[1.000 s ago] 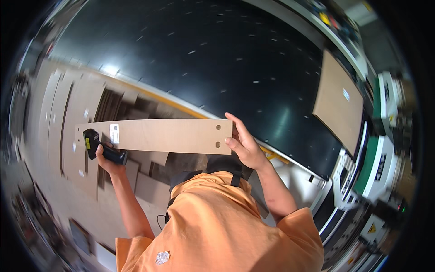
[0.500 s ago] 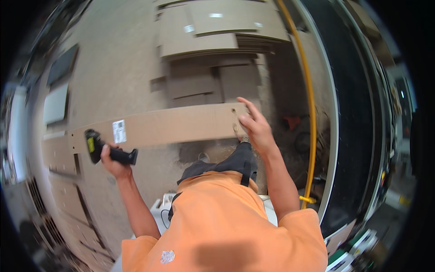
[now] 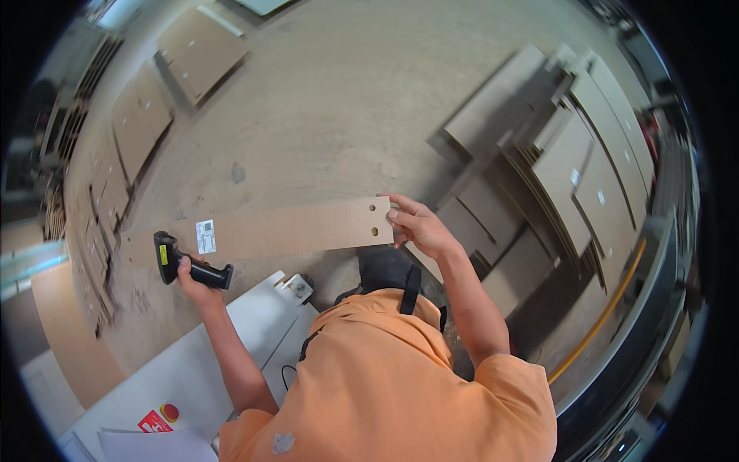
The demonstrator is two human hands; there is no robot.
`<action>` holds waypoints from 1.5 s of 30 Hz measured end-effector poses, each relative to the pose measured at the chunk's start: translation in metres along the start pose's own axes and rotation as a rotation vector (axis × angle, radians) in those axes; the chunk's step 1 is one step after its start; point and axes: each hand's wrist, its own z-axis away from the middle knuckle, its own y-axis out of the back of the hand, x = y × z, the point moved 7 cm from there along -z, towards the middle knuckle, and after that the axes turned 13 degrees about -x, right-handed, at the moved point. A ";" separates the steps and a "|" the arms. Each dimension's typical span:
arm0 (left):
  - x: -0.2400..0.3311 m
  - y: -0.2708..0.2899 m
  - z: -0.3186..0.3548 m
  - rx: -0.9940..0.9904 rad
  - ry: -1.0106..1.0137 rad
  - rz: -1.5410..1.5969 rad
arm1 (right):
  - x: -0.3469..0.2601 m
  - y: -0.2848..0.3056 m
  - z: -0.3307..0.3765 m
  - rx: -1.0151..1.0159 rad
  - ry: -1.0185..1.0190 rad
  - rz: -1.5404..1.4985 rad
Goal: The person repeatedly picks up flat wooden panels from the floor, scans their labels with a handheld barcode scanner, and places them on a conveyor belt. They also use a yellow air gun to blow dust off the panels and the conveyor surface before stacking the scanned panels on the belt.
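Observation:
A long, narrow light-brown board spans in front of me, a white label near its left part and two holes near its right end. My right hand pinches that right end, thumb on top. In my left hand is a black handheld barcode scanner with a yellow sticker, its head over the board beside the label. The fingers under the scanner's grip are partly hidden, and I cannot tell whether they also touch the board.
Stacked brown panels stand on the floor at the right, near a yellow hose and a dark conveyor-like machine. More panels lie along the left. A white cabinet with a red button is close at lower left.
My body has turned left, so the panel stacks have shifted to the right of view and the white cabinet shows at lower left. Both hands keep hold of the board and scanner.

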 end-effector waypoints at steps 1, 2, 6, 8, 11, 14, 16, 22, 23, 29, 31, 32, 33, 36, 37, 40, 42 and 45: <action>0.012 0.009 -0.028 -0.003 -0.018 0.050 | -0.023 -0.017 -0.041 -0.064 0.032 0.011; 0.024 0.023 -0.058 0.039 -0.027 0.081 | -0.048 -0.033 -0.080 -0.107 0.036 0.051; 0.066 0.116 -0.128 0.271 -0.047 0.188 | -0.115 -0.139 -0.214 -0.306 0.016 0.078; 0.072 0.172 -0.146 0.405 -0.083 0.223 | -0.137 -0.211 -0.267 -0.492 -0.006 0.139; 0.048 0.237 -0.176 0.378 -0.004 0.434 | -0.152 -0.310 -0.334 -0.725 -0.056 0.256; 0.016 0.310 -0.204 0.580 -0.070 0.533 | -0.147 -0.396 -0.412 -0.884 -0.098 0.309; 0.005 0.360 -0.237 0.587 -0.116 0.563 | -0.134 -0.447 -0.469 -0.936 -0.140 0.374; 0.014 0.503 -0.327 0.631 -0.129 0.642 | -0.095 -0.615 -0.593 -1.018 -0.191 0.358; 0.015 0.519 -0.341 0.630 -0.117 0.675 | -0.092 -0.640 -0.610 -1.009 -0.230 0.376; 0.025 0.633 -0.426 0.721 -0.198 0.771 | -0.074 -0.797 -0.721 -1.111 -0.208 0.528; 0.018 0.677 -0.447 0.781 -0.145 0.738 | -0.054 -0.844 -0.766 -1.118 -0.179 0.567; 0.013 0.698 -0.457 0.815 -0.181 0.754 | -0.042 -0.866 -0.789 -1.109 -0.153 0.591; 0.008 0.721 -0.464 0.862 -0.173 0.745 | -0.030 -0.889 -0.812 -1.114 -0.112 0.602; -0.001 0.784 -0.487 1.004 -0.140 0.743 | 0.022 -0.951 -0.905 -0.943 -0.185 0.683; 0.003 0.805 -0.498 1.036 -0.153 0.739 | 0.038 -0.974 -0.936 -0.921 -0.205 0.655; 0.032 0.861 -0.529 1.176 -0.142 0.745 | 0.079 -1.048 -1.022 -0.902 -0.330 0.630; 0.069 0.893 -0.541 1.279 -0.143 0.763 | 0.090 -1.101 -1.069 -1.004 -0.359 0.706; 0.145 0.952 -0.550 1.355 -0.179 0.679 | 0.108 -1.181 -1.125 -1.148 -0.454 0.864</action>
